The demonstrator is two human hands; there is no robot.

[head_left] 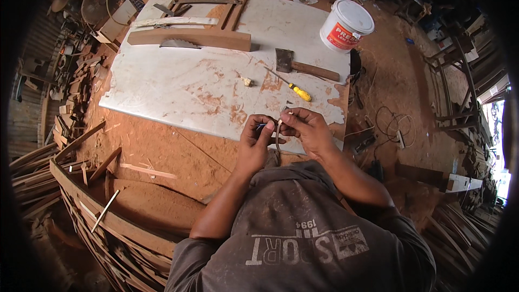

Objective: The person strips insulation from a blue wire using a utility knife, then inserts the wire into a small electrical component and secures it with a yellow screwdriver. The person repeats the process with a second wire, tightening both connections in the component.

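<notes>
Two-handed pinch work at the near edge of the white-topped table (pixel 157 78); in the left hand (pixel 256 134), curled narrow, a small bluish bit (pixel 261 126), too tiny to name; in the right hand (pixel 304 125), thumb and fingers nipped together, a pale tip (pixel 280 120); between both, close to the shirt front (pixel 303 211), a thin dark cord (pixel 278 136), slightly curved; cannot tell whether joined to the tip. Probably best to brace both wrists, grip near the end, and turn gently rather than tug; best also to tilt the tip toward the light.

Just beyond the right hand, a small grey piece (pixel 286 105), partly hidden; farther on, a yellow-handled screwdriver (pixel 294 88), seemingly within reach; past that, a hatchet (pixel 300 68), then a white bucket (pixel 347 26); near mid-table, a small pale lump (pixel 247 81), easily lost among reddish dirt (pixel 238 113); toward the far left, a thick wooden beam (pixel 189 38) with a toothed blade (pixel 180 44) just in front; on the floor (pixel 394 65) at right, loops of cable (pixel 378 121), perhaps a snag for feet.
</notes>
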